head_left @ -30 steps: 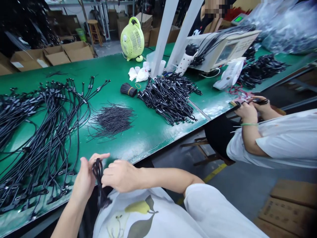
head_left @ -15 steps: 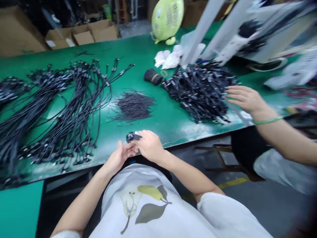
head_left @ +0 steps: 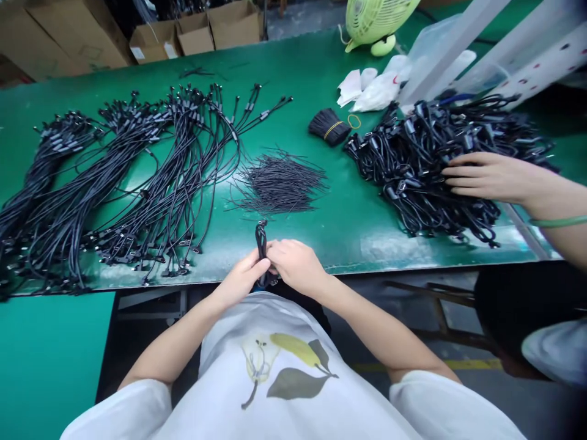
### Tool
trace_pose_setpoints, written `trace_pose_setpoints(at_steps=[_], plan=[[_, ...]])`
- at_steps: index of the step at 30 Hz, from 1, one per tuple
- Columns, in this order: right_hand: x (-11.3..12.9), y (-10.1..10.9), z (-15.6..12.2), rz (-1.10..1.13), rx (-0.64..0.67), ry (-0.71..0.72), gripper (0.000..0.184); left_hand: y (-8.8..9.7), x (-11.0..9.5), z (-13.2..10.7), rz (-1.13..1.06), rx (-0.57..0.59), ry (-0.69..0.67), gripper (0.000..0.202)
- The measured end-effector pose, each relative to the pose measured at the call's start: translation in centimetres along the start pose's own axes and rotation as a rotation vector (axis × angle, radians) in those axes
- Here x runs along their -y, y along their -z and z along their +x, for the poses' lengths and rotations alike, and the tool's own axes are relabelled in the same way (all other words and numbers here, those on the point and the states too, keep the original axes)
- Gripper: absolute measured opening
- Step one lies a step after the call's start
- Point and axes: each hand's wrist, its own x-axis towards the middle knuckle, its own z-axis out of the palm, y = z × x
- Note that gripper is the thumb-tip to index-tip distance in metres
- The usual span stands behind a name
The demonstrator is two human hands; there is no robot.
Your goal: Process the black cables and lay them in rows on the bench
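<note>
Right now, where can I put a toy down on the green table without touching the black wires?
Green tabletop shows along the front edge below the tangled cable heap, and behind the long laid-out cables, toward the fan. It's crowded at the left, across those cables, and at the heap, where a co-worker's hand rests.

You are angling your left forearm [head_left: 172, 342] and right forearm [head_left: 367, 324] inward, converging in front of your chest. Your left hand [head_left: 241, 280] is curling its fingers upward, while your right hand [head_left: 296, 266] is arching knuckles-up, fingers bent down, the two hands meeting at the fingers.
</note>
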Motion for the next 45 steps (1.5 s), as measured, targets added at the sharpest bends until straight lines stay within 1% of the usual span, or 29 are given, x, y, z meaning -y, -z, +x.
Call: trace_pose_setpoints(at_steps=[2, 4, 5, 6, 7, 9, 11, 12, 13, 15, 17, 18, 20, 21, 22, 23, 25, 27, 28, 29, 30, 32, 33, 34, 36, 38, 40, 43, 45], plan=[[-0.2, 0.0, 0.1, 0.338, 0.145, -0.162, 0.031, 0.7, 0.2, 0.2, 0.121, 0.028, -0.01, 0.049], [-0.4, 0.2, -0.1, 0.707, 0.277, -0.272, 0.031, 1.3, 0.1, 0.4, 0.234, 0.053, 0.011, 0.046], [-0.5, 0.5, -0.3, 0.843, 0.308, -0.311, 0.032, 1.5, 0.0, 0.4, 0.291, 0.048, 0.008, 0.043], [-0.5, 0.8, -0.6, 0.921, 0.305, -0.344, 0.034, 1.7, -0.2, 0.6, 0.343, 0.034, -0.005, 0.039], [-0.4, 1.2, -1.0, 0.931, 0.261, -0.372, 0.036, 1.7, -0.4, 0.7, 0.378, 0.016, -0.022, 0.035], [0.0, 2.2, -1.6, 0.758, 0.051, -0.39, 0.037, 1.5, -0.6, 1.1, 0.406, -0.024, -0.064, 0.031], [0.4, 2.9, -2.2, 0.425, -0.155, -0.3, 0.029, 0.9, -0.6, 1.5, 0.466, -0.07, -0.112, 0.025], [0.6, 2.9, -2.4, 0.248, -0.202, -0.232, 0.025, 0.5, -0.4, 1.7, 0.535, -0.094, -0.14, 0.021], [0.6, 2.7, -2.5, 0.088, -0.199, -0.17, 0.025, 0.1, -0.2, 1.9, 0.626, -0.115, -0.17, 0.018], [0.4, 1.6, -2.8, -0.138, -0.068, -0.116, 0.031, -0.6, 0.3, 2.2, 0.822, -0.135, -0.219, 0.015], [-0.4, 0.4, -3.2, -0.227, 0.096, -0.145, 0.032, -1.0, 0.8, 2.2, 0.958, -0.103, -0.243, 0.023], [-1.0, 0.1, -3.5, -0.221, 0.164, -0.161, 0.031, -1.0, 1.0, 2.2, 1.0, -0.071, -0.262, 0.03], [-3.0, 0.6, -4.3, -0.143, 0.251, -0.179, 0.026, -0.4, 0.9, 2.1, 1.058, -0.035, -0.33, 0.047], [-4.4, 1.5, -4.7, -0.106, 0.239, -0.21, 0.023, 0.1, 0.8, 2.0, 1.079, -0.049, -0.374, 0.056], [-5.9, 2.9, -5.2, -0.089, 0.181, -0.268, 0.021, 0.8, 0.6, 1.8, 1.094, -0.087, -0.409, 0.063], [-7.8, 4.6, -5.6, -0.097, 0.08, -0.347, 0.02, 1.5, 0.4, 1.7, 1.104, -0.138, -0.422, 0.066], [-12.0, 8.6, -6.2, -0.186, -0.213, -0.506, 0.027, 2.8, 0.3, 1.3, 1.104, -0.208, -0.364, 0.059], [-16.7, 12.5, -6.4, -0.316, -0.479, -0.607, 0.037, 3.8, 0.7, 0.9, 1.102, -0.184, -0.265, 0.049], [-19.0, 14.1, -6.3, -0.38, -0.547, -0.644, 0.041, 4.1, 1.1, 0.6, 1.111, -0.146, -0.234, 0.046], [-21.1, 15.5, -6.1, -0.433, -0.559, -0.684, 0.044, 4.3, 1.5, 0.4, 1.129, -0.097, -0.226, 0.044], [-22.8, 16.5, -5.9, -0.475, -0.529, -0.73, 0.046, 4.5, 1.9, 0.2, 1.154, -0.046, -0.237, 0.042], [-24.7, 17.6, -5.5, -0.528, -0.426, -0.826, 0.047, 4.9, 2.6, -0.2, 1.214, 0.011, -0.284, 0.038], [-24.8, 17.7, -5.3, -0.554, -0.403, -0.862, 0.047, 5.3, 2.8, -0.5, 1.244, 0.0, -0.308, 0.037], [-24.4, 17.5, -5.0, -0.581, -0.414, -0.882, 0.046, 5.8, 2.8, -0.7, 1.271, -0.046, -0.329, 0.037], [-22.4, 16.2, -4.6, -0.607, -0.478, -0.856, 0.044, 7.0, 2.3, -1.5, 1.326, -0.206, -0.341, 0.038], [-19.8, 14.3, -4.3, -0.543, -0.484, -0.745, 0.039, 8.3, 1.2, -2.3, 1.383, -0.378, -0.33, 0.04], [-17.6, 12.1, -4.1, -0.427, -0.399, -0.581, 0.032, 9.8, -0.4, -2.9, 1.432, -0.516, -0.308, 0.04], [-15.8, 8.9, -3.1, -0.314, -0.245, -0.333, 0.028, 12.9, -3.0, -2.8, 1.483, -0.685, -0.267, 0.039], [-15.0, 7.0, -1.8, -0.269, -0.152, -0.225, 0.027, 14.9, -4.4, -2.0, 1.55, -0.757, -0.209, 0.041]])
